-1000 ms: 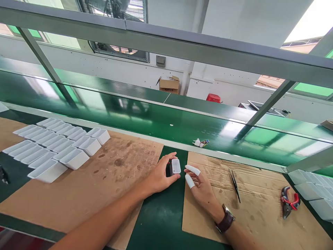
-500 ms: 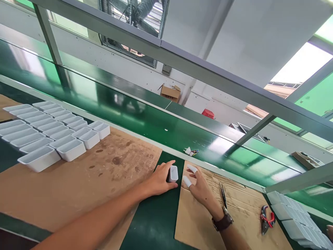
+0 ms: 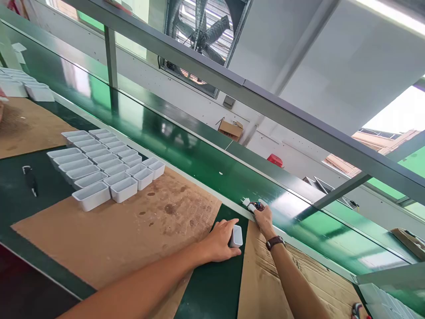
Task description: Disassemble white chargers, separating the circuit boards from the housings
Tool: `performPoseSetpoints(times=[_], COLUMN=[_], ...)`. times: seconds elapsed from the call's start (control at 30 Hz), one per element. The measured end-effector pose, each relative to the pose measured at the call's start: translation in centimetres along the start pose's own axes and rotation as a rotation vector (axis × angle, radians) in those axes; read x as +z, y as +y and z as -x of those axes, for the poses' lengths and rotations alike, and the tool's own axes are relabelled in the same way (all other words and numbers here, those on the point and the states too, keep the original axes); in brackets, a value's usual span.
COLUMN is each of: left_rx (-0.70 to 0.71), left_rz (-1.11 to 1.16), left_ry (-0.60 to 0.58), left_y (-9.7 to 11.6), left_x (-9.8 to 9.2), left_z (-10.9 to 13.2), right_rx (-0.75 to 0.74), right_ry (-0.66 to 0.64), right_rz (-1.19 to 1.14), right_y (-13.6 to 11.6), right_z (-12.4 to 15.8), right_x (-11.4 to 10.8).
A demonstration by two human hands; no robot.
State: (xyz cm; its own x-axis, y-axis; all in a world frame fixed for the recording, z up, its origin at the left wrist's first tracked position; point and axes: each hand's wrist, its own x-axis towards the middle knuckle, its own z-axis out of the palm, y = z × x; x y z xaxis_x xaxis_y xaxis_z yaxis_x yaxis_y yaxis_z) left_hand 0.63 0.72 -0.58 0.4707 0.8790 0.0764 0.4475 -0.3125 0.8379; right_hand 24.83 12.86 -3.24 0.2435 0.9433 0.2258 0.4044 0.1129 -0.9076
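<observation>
My left hand (image 3: 223, 241) is curled around a small white plastic box (image 3: 237, 236), which stands on the green strip between two cardboard sheets. Thumb and forefinger reach round its sides. Out on the green belt, my right hand (image 3: 264, 218) has its white-covered fingertips closed on a small electronic part with a white plug (image 3: 246, 202). Much of that part is hidden by the fingers. To the left, rows of open white boxes (image 3: 91, 196) stand side by side on the bench and the cardboard's edge.
Brown cardboard (image 3: 133, 239) lies left, and another cardboard sheet (image 3: 259, 283) lies under my right forearm. Red-handled pliers (image 3: 357, 311) show at the bottom right, near more white boxes (image 3: 381, 297). A dark pen-like tool (image 3: 30, 180) lies far left. A metal rail (image 3: 245, 86) crosses above the belt.
My right hand has moved forward from above the right cardboard to the plug part on the belt and closed on it. My left hand still holds the box. The view has swung left.
</observation>
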Motion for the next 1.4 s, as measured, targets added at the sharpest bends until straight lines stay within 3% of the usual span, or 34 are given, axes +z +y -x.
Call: performPoseSetpoints(times=[0.13, 0.3, 0.43, 0.57, 0.67, 0.77, 0.83, 0.9, 1.07, 1.27, 1.4], left_rx=[-0.013, -0.030, -0.012, 0.008, 0.021, 0.031, 0.036, 0.049, 0.097, 0.163, 0.175], left_rz=[0.015, -0.021, -0.036, -0.052, -0.043, -0.033, -0.043, -0.048, -0.033, 0.014, 0.011], left_ry=[-0.009, -0.025, -0.031, 0.009, 0.008, -0.003, -0.003, 0.002, -0.003, -0.071, -0.091], left_y=[-0.1, 0.1, 0.2, -0.3, -0.6, -0.6, -0.5, -0.4, -0.3, -0.2, 0.0], left_x=[0.0, -0.2, -0.2, -0.1, 0.0, 0.1, 0.3, 0.5, 0.9, 0.9, 0.5], left_z=[0.0, -0.1, -0.4, -0.8, -1.1, -0.9, -0.7, -0.6, -0.3, 0.3, 0.5], right_rx=[-0.028, -0.046, -0.058, -0.272, -0.267, -0.073, 0.050, 0.075, 0.027, -0.221, -0.146], right_ry=[-0.038, -0.240, -0.445, -0.644, -0.510, -0.357, -0.338, -0.301, -0.313, -0.206, -0.320], right_rz=[-0.129, -0.123, 0.023, 0.349, 0.496, 0.607, 0.609, 0.567, 0.569, 0.683, 0.599], right_y=[-2.1, -5.1, -6.6, -6.8, -5.8, -4.2, -2.9, -1.5, 0.5, 0.3, 0.9], right_z=[1.0, 4.1, 8.0, 11.5, 13.2, 14.5, 15.2, 15.7, 16.1, 15.2, 14.8], right_x=[-1.4, -7.4, -10.8, -11.5, -12.0, -12.6, -12.6, -12.3, -11.8, -11.6, -11.0])
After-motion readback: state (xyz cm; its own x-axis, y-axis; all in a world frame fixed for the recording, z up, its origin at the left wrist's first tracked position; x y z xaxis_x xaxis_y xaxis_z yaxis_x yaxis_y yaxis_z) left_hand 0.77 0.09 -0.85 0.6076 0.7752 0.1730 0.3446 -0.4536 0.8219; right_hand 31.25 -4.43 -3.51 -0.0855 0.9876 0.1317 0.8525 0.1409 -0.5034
